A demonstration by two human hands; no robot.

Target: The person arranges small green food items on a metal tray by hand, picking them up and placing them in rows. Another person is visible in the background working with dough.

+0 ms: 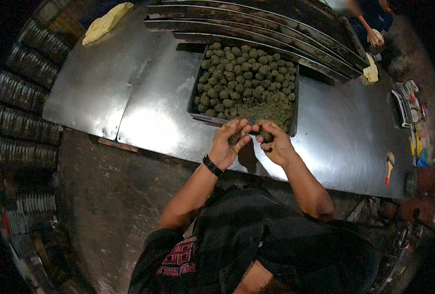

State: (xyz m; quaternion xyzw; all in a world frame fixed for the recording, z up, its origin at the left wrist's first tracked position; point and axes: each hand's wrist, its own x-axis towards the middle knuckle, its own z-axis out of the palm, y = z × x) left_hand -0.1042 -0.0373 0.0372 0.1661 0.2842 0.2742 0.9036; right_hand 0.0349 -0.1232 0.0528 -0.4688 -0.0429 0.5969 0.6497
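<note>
My left hand, with black bands at its wrist, is curled around a dark greenish-brown lump of crumbly filling. Close beside it, my right hand closes its fingers on another lump of the same filling. The fingertips of both hands nearly meet above the near edge of a rectangular metal tray. Many rough filling balls fill the tray's left and far parts. Loose crumbled filling lies in its near right corner.
The tray stands on a shiny metal table. Behind it are stacked dark metal trays. Pale dough pieces lie far left and right. A brush lies at right. Another person's hands hold something pale at upper right.
</note>
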